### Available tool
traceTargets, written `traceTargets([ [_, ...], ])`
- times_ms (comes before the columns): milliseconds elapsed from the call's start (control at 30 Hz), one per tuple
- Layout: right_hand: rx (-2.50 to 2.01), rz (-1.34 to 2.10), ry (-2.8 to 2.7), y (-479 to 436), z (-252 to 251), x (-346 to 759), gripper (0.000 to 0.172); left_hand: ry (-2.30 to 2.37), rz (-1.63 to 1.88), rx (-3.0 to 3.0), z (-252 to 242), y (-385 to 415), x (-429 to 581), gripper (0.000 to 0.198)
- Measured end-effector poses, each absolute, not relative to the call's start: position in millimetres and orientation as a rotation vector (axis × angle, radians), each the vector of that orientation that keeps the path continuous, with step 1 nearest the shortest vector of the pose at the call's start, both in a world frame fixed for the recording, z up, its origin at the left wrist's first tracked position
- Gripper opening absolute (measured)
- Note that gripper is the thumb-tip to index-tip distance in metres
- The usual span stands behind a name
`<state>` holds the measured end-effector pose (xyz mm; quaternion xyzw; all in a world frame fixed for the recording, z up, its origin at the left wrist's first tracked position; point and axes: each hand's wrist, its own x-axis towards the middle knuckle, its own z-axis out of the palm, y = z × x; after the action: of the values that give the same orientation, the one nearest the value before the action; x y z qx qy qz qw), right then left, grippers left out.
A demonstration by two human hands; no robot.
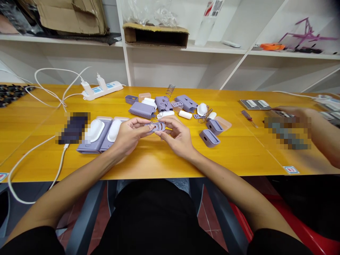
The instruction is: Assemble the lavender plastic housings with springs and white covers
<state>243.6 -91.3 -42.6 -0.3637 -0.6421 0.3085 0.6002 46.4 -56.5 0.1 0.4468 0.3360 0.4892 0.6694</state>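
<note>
Both my hands meet above the table's middle on a small flat purple plastic plate with holes point(159, 126). My left hand point(128, 135) pinches its left end between thumb and fingers. On the other end, the fingers of my right hand point(178, 137) are closed. A thin wire coil seems to lie over the plate, though its detail is too small to make out. Just beyond lie purple housings point(142, 109), a white roller point(185, 114) and a loose metal spring point(170, 91). Beside my left hand rest two purple cases with white brush-like tops point(95, 131).
Two purple cups point(209, 138) stand right of my hands, near a clear lid point(223, 123). At left are a blurred-out phone point(73, 128), white cables and a power strip point(103, 90). Another person's hand point(300, 115) works at right, past a screwdriver point(249, 118). Shelves point(170, 67) rise behind.
</note>
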Motion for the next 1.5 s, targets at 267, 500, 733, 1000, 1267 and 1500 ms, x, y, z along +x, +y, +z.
traceTargets([
  [267,-0.819,0.936,-1.419,-91.3,-36.8,243.4,0.050,0.749,0.990,0.955,-1.3,-51.1,45.1,0.043],
  [500,-0.778,1.020,-1.433,-89.4,-38.9,245.0,0.057,0.729,0.940,1.077,-3.8,-51.3,44.1,0.034],
  [733,-0.764,1.030,-1.400,-89.9,-38.5,243.2,0.055,0.731,0.954,1.051,-6.9,-51.4,46.0,0.037],
  [1000,-0.831,1.082,-1.337,-90.9,-35.1,240.1,0.054,0.686,1.018,1.113,-8.2,-56.1,49.0,0.041],
  [1267,-0.848,1.146,-1.345,-97.3,-23.4,238.5,0.045,0.779,0.998,1.199,-1.0,-60.8,47.1,0.048],
  [1500,-0.855,1.222,-1.311,-95.3,-24.5,241.5,0.045,0.823,1.011,1.311,-3.9,-60.4,46.5,0.042],
])
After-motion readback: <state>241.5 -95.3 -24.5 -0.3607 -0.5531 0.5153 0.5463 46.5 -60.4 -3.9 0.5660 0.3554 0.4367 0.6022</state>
